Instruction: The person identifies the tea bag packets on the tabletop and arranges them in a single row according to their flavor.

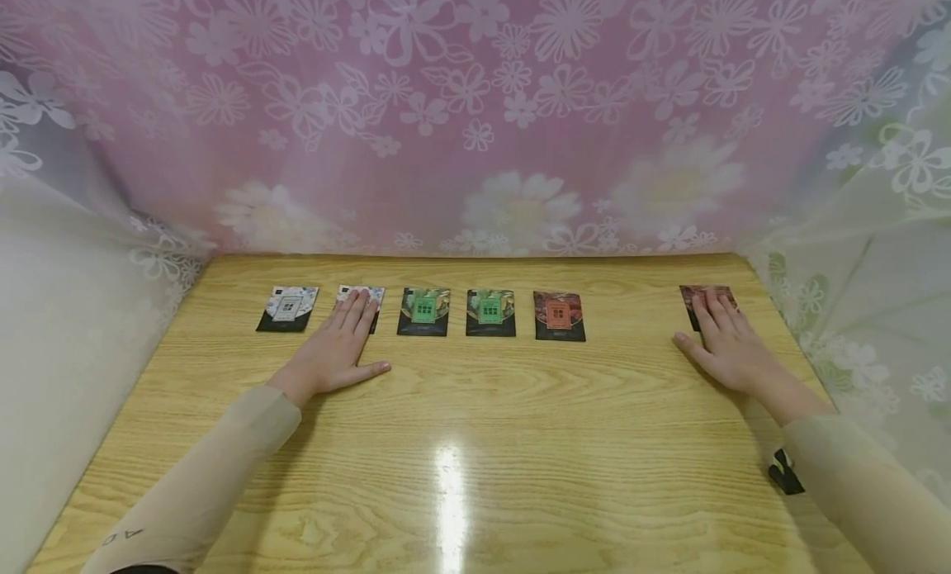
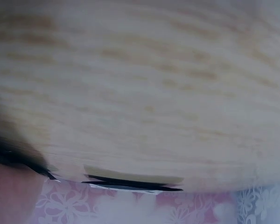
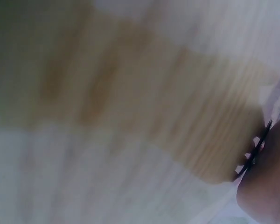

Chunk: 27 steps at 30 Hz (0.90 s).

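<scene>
Flat sachets lie in a row along the far part of the table. My left hand rests with straight fingers on a white-and-black sachet, covering most of it. Left of that lies a matching white-and-black sachet. Towards the right are two green ones, a first green sachet and a second green sachet, then a red sachet. Farther right, my right hand lies flat, fingers extended over another red sachet, whose top edge shows. In the right wrist view, a dark sachet edge shows beside that hand.
The wood-grain table carries a bright glare streak near the front. A small black object lies by the right sleeve. A pink floral curtain hangs behind, with pale patterned cloth at the right side.
</scene>
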Tool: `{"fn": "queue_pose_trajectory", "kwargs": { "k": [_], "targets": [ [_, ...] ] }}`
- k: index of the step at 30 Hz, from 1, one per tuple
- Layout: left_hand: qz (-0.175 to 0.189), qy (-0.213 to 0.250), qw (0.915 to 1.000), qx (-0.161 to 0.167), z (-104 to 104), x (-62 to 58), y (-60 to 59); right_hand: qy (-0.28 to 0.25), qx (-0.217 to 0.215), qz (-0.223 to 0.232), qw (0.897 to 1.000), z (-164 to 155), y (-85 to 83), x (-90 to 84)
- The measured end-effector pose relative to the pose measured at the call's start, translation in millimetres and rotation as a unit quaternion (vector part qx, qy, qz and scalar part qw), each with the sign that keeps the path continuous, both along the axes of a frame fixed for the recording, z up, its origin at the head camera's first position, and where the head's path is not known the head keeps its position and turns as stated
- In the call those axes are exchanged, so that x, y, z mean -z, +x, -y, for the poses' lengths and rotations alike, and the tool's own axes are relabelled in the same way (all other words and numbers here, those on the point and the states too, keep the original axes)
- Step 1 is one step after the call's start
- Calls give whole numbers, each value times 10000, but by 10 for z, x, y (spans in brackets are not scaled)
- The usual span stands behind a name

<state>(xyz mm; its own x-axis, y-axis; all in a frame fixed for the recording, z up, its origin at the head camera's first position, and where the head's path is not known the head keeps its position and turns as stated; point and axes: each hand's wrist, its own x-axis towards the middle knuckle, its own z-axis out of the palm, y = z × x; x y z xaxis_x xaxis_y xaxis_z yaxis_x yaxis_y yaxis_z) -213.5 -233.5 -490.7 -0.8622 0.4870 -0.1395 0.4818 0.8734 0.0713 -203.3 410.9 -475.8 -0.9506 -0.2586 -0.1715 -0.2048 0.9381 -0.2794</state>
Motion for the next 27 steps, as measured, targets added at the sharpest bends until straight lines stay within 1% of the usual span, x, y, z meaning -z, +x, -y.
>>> {"fn": "queue_pose_trajectory", "kwargs": {
  "k": [3,7,14,22,27],
  "targets": [
    [-10,-34,10000,16,5,-7,-4,-37,4,-16,10000,15,1,7],
    [-35,-30,10000,46,7,-29,-4,75,-63,-10,10000,66,9,8],
    [45,-60,10000,23,-6,-65,6,40,-112,-87,9999,194,21,76],
    [40,-77,10000,18,-19,-81,27,-90,-91,-110,9999,442,36,123],
    [14,-99,9999,6,-31,-89,30,16,-49,-151,9999,607,47,96]
  ]
}}
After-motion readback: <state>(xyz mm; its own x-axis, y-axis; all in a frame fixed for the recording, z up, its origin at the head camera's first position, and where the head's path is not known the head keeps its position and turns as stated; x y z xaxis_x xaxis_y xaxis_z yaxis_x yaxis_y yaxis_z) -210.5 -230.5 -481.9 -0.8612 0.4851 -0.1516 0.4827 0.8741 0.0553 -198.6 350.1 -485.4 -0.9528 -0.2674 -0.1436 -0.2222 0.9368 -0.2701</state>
